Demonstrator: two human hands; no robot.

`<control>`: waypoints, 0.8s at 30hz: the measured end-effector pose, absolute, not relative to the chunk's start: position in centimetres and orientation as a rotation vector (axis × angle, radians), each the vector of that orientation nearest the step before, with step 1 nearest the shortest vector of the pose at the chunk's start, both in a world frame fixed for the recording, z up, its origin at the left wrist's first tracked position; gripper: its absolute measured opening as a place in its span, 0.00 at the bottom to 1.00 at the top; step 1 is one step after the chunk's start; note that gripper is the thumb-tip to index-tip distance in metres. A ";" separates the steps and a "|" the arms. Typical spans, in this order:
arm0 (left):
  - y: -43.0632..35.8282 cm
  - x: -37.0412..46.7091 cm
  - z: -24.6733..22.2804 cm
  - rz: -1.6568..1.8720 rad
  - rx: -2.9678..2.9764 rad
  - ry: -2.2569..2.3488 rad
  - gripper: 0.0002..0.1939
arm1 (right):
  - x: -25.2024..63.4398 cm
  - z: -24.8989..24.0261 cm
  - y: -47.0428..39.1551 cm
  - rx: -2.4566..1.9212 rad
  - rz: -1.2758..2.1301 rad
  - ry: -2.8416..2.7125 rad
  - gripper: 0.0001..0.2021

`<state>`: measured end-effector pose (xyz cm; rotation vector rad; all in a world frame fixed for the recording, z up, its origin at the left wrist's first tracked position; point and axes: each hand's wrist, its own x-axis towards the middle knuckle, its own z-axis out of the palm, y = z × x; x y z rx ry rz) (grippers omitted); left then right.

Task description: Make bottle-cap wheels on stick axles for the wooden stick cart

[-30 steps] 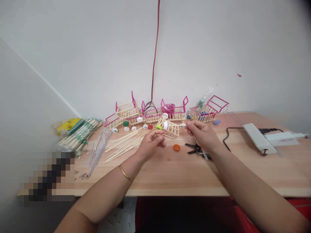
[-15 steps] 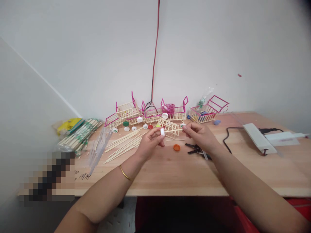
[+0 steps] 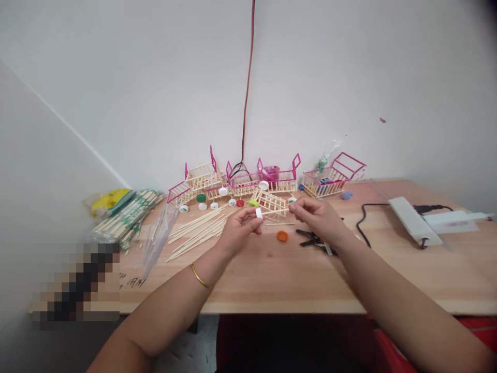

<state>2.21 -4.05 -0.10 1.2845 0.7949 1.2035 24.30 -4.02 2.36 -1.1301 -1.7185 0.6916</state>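
Between thumb and fingers my left hand [image 3: 241,228] pinches a white cap [image 3: 259,213]. A thin wooden stick [image 3: 276,211] runs from the cap to my right hand [image 3: 315,217], which grips its other end. Behind the stick lies a small slatted frame of pale sticks [image 3: 267,199]. An orange cap [image 3: 282,236] rests on the table below the stick. Black pliers [image 3: 308,239] lie partly hidden under my right hand.
Pink-edged stick carts [image 3: 204,178] with bottle-cap wheels line the wall, and another stick basket [image 3: 326,184] stands at right. Loose sticks [image 3: 198,233] and wrapped sticks [image 3: 128,215] lie left. A white power strip [image 3: 414,221] with a black cord is at right.
My right hand has shifted slightly left along with its end of the stick. The white cap in my left hand has turned or tilted a little.
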 end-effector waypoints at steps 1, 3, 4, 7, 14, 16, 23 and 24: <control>-4.0 2.2 -0.1 1.205 1.284 0.793 0.19 | 24.3 2.4 -4.0 -1.132 0.692 -1.720 0.18; -4.0 2.2 -0.1 1.211 1.282 0.791 0.19 | 24.3 2.4 -4.0 -1.133 0.688 -1.727 0.18; -4.0 2.2 -0.1 1.214 1.280 0.793 0.19 | 24.2 2.4 -4.0 -1.134 0.684 -1.732 0.18; -4.0 2.2 0.0 1.211 1.272 0.801 0.19 | 24.2 2.5 -4.1 -1.144 0.668 -1.743 0.18; -4.1 2.2 -0.4 1.119 1.284 0.766 0.19 | 24.2 2.5 -4.0 -1.130 0.654 -1.713 0.17; -4.2 2.3 -0.5 1.036 1.330 0.722 0.20 | 24.3 2.4 -4.0 -1.138 0.649 -1.683 0.17; -4.7 2.5 -0.3 0.893 1.667 0.777 0.23 | 24.0 2.2 -4.1 -1.125 0.537 -1.806 0.15; -4.7 2.4 -0.3 0.899 1.710 0.791 0.21 | 23.9 2.3 -4.2 -1.115 0.527 -1.853 0.15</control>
